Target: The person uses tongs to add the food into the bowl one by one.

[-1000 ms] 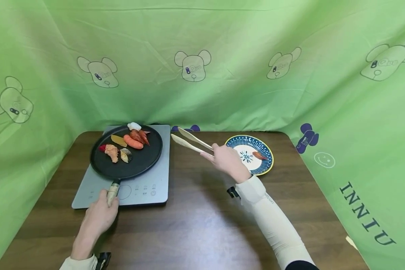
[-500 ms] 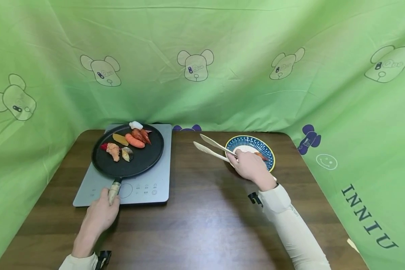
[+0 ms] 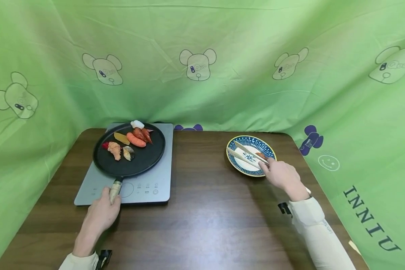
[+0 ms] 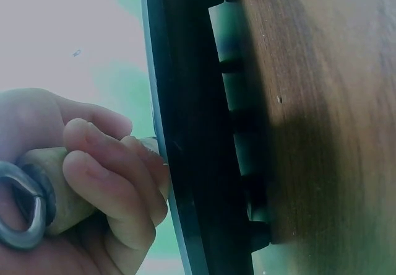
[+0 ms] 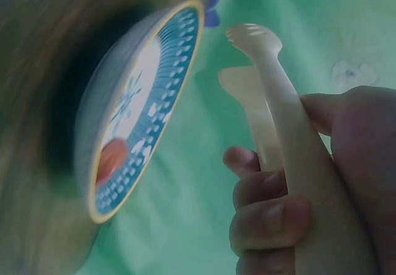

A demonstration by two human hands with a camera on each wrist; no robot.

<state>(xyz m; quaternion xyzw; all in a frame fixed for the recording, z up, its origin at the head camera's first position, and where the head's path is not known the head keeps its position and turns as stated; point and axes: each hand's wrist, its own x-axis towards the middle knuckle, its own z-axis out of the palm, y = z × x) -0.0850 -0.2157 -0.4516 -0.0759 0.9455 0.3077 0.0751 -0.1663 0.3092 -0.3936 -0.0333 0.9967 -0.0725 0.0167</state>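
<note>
My left hand (image 3: 102, 215) grips the pale handle (image 3: 115, 189) of a black flat pan (image 3: 145, 161) in the head view; curled fingers wrap it in the left wrist view, a metal ring (image 4: 37, 219) at its end. On the right, my right hand (image 3: 283, 175) holds pale tongs (image 3: 251, 153), arms slightly apart and nothing between their tips. They reach over a blue-and-white plate (image 3: 253, 173) with a yellow rim. A small reddish-brown food piece (image 5: 112, 157) lies inside that plate, partly behind the tongs in the head view.
The pan sits on a grey induction cooktop (image 3: 98, 187). It bears a sausage (image 3: 136, 140), red crayfish (image 3: 146, 135), a yellow slice (image 3: 121, 138), a bumpy orange-brown piece (image 3: 114, 150), a shell-like piece (image 3: 128, 153) and a white piece (image 3: 137, 124). Green cloth (image 3: 202, 101) hangs behind the wooden table (image 3: 202, 195).
My right hand has carried the tongs rightward and lower, from between cooktop and plate to over the plate. The left hand stays on the pan handle. The view has shifted slightly.
</note>
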